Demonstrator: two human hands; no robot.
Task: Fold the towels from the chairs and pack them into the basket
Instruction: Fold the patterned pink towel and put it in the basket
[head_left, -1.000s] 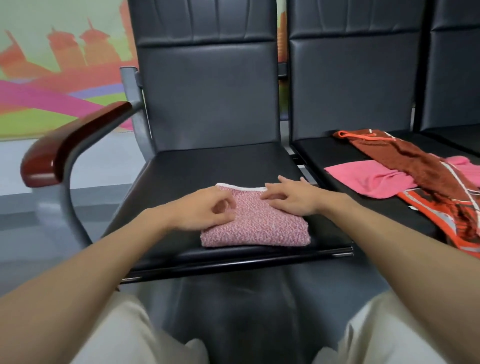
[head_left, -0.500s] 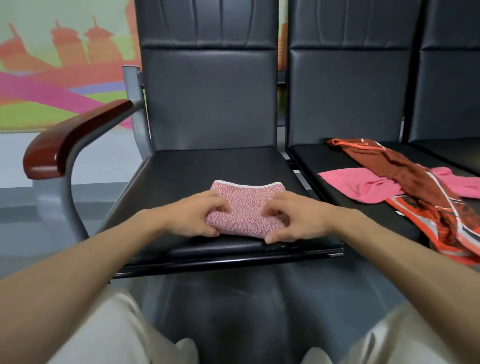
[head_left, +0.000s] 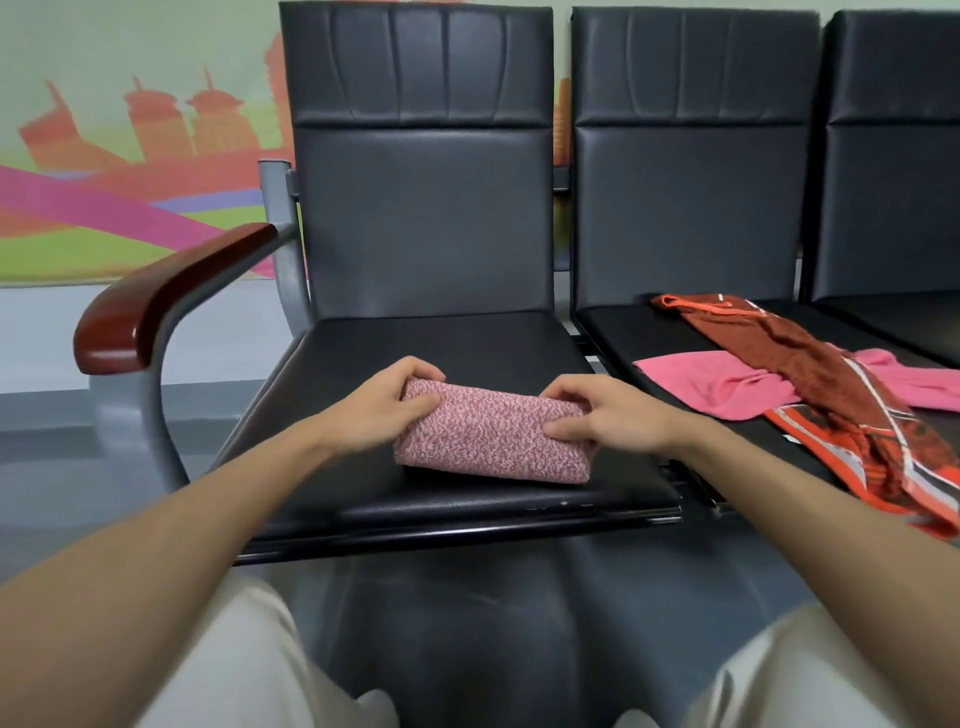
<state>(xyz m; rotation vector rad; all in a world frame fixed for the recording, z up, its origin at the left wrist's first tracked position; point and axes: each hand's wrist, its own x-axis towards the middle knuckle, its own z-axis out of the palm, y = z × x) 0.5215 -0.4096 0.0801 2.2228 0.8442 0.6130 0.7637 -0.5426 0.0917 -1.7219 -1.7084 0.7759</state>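
Observation:
A speckled pink towel (head_left: 493, 436), folded into a thick narrow bundle, lies on the front of the left black chair seat (head_left: 441, 343). My left hand (head_left: 384, 410) grips its left end, fingers curled over the top. My right hand (head_left: 608, 415) grips its right end, thumb in front. On the seat to the right lie a plain pink towel (head_left: 711, 382) and a rust-and-orange patterned towel (head_left: 841, 384), both unfolded and overlapping. No basket is in view.
A red-brown armrest (head_left: 166, 296) on a grey frame stands at the left of the chair. The chair backs (head_left: 426, 218) rise close behind. My knees in light trousers (head_left: 223, 660) sit below the seat edge. A third seat (head_left: 898, 317) shows at far right.
The flat folded towel has been folded over once more into a narrower, thicker bundle. Both hands shifted from resting on top to gripping its two ends.

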